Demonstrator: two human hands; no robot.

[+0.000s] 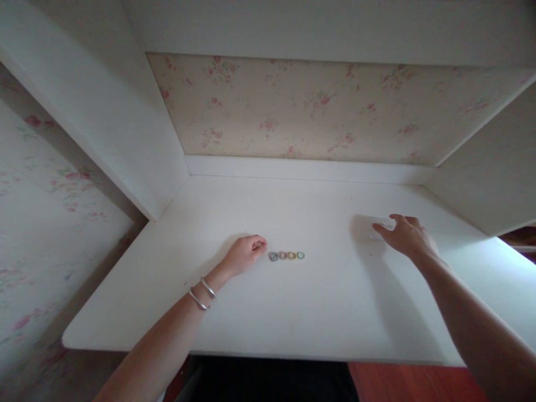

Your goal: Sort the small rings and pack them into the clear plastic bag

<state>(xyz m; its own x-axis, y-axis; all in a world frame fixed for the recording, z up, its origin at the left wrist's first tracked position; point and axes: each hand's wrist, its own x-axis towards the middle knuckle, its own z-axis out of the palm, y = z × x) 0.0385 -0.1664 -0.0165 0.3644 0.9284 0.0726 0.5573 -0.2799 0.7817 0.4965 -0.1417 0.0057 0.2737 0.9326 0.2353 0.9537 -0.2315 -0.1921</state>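
My left hand (247, 253) is closed, its fingertips pinched together just left of a row of small rings. What it holds, if anything, is hidden by the fingers. The row runs from a grey ring (273, 257) through a pinkish ring (283, 255) and a yellowish ring (292, 255) to a pale green ring (300, 255). Farther right, my right hand (404, 234) has its thumb and fingers apart over a small clear box (378, 233). Part of this box is behind the hand, and I cannot tell how firmly the fingers touch it.
The white tabletop (268, 312) has a rounded front left corner. White panels rise on the left (138, 139) and right (489, 162), with a low ledge (310, 168) along the back. Floral wallpaper (293, 106) covers the wall behind.
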